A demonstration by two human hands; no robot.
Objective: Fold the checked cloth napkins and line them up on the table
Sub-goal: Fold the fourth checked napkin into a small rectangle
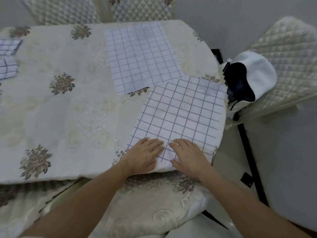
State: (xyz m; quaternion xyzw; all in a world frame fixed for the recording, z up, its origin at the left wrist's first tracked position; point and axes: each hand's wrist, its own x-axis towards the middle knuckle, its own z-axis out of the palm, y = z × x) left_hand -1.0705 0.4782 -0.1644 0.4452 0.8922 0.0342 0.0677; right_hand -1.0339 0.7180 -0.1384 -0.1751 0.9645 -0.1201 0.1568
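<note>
Hands (144,156) (187,156) flat, open, pressing near napkin's (180,114) front edge on surface (60,109); fold starting; next, lift that edge over.

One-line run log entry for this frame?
step: flattening | left hand: flat on near napkin | right hand: flat on it | far napkin: unfolded | folded napkins: table's left edge

Both palms, left hand (143,154) and right hand (187,156), press flat on the near edge of a white blue-checked cloth napkin (181,115) on the cream floral-embroidered tablecloth (65,107).
</note>
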